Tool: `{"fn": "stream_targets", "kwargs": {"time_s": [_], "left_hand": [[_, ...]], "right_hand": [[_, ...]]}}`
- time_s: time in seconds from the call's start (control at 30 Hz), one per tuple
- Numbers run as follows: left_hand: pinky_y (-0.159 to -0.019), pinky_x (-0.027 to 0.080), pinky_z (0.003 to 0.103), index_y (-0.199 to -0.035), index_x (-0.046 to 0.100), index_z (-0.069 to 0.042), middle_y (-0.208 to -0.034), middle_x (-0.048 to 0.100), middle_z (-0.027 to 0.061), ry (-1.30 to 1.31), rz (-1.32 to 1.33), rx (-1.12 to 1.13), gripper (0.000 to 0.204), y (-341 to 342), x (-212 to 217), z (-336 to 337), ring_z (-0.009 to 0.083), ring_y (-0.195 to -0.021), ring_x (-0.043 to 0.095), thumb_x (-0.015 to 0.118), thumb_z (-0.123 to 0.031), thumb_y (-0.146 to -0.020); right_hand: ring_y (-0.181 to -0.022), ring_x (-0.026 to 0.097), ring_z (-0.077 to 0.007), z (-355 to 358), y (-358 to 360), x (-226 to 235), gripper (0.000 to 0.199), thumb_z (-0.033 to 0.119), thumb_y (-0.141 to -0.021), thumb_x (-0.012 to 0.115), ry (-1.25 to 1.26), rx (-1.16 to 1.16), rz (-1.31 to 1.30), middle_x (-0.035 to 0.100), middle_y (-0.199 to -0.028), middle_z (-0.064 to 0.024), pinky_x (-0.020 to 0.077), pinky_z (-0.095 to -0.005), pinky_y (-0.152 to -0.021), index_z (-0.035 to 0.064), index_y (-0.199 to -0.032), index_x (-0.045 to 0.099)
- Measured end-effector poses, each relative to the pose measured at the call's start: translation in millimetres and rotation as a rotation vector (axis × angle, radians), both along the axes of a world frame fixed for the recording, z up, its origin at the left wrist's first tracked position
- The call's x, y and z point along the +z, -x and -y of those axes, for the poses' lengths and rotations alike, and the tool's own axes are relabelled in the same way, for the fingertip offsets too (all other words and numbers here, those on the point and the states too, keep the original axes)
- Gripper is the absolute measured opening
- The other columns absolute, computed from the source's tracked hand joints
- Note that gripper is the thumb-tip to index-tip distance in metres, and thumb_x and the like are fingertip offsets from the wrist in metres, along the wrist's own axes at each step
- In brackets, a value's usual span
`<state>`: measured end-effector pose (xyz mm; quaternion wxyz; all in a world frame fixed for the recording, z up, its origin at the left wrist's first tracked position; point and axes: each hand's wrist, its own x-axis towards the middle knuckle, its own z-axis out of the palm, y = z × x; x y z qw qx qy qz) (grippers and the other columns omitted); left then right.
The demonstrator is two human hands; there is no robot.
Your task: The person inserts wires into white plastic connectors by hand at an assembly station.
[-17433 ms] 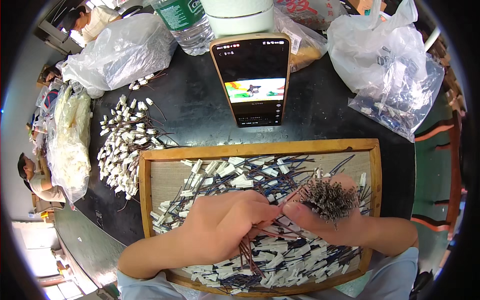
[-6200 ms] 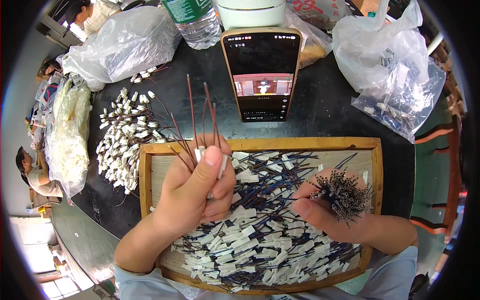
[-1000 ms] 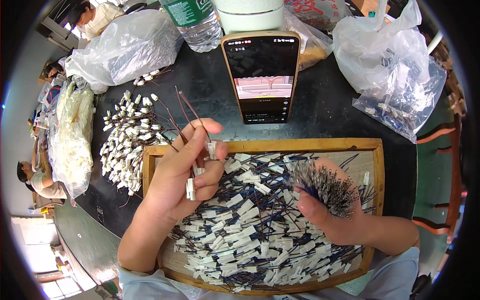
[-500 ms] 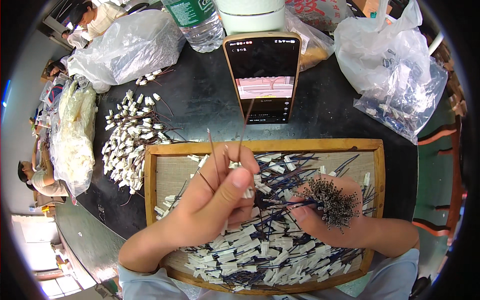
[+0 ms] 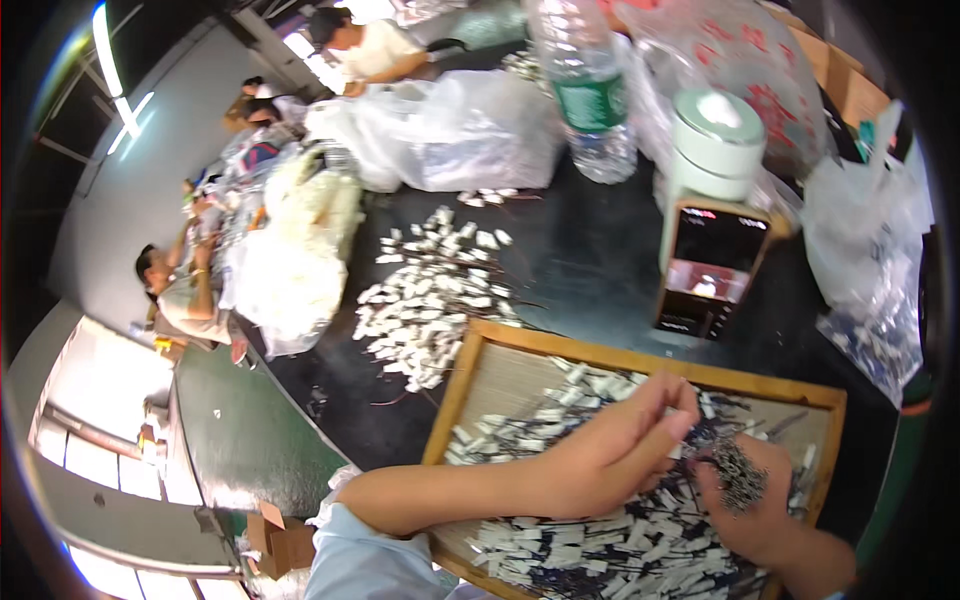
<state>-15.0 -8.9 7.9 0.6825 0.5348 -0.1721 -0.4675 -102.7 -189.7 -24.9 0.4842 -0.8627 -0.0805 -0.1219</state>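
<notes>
Open way in the middle of the table (image 5: 600,260)
A hand could pass between the white pile (image 5: 430,300) on the left and the phone (image 5: 712,268) on the right. The bottle (image 5: 592,102) blocks the far end; the wooden tray (image 5: 560,345) sticks up near.

The left arm wears a pale blue sleeve (image 5: 375,555), plain cloth with soft creases, cut loose and ending near the elbow. From its hem the left forearm (image 5: 450,495) is bare right down to the left hand (image 5: 625,450); the right hand (image 5: 755,495) is bare too, and its forearm (image 5: 812,562) likewise.
</notes>
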Motion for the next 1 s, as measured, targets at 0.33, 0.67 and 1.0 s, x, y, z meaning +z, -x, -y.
{"fn": "stream_targets", "kwargs": {"time_s": [0.33,0.67,1.0], "left_hand": [[-0.054,0.034,0.021,-0.106,0.036,-0.004,-0.071,0.039,-0.0008,-0.053,0.407,0.066,0.022,7,5,-4,0.005,-0.058,0.037,0.035,-0.026,-0.101],[-0.055,0.034,0.023,-0.109,0.035,-0.004,-0.071,0.041,0.0003,-0.034,0.403,-0.009,0.019,7,7,-6,0.0065,-0.06,0.037,0.037,-0.021,-0.1],[-0.056,0.036,0.027,-0.11,0.035,-0.004,-0.067,0.045,0.0037,0.027,0.625,0.072,0.021,10,-6,-4,0.013,-0.057,0.044,0.045,-0.015,-0.097]], "right_hand": [[-0.066,0.059,-0.0213,-2,17,1,0.014,0.01,-0.089,0.052,-0.236,-0.12,-0.205,0.061,-0.075,-0.0108,0.0445,-0.0308,-0.059,-0.0013,-0.086,0.06],[-0.059,0.058,-0.0239,5,6,1,0.014,0.01,-0.088,0.055,0.292,0.054,0.165,0.059,-0.067,-0.0112,0.0434,-0.0325,-0.055,0.0009,-0.08,0.061],[-0.05,0.055,-0.0185,7,9,-4,0.029,0.024,-0.086,0.057,0.048,0.106,-0.004,0.059,-0.06,-0.0062,0.044,-0.0304,-0.051,0.0044,-0.066,0.058]]}}
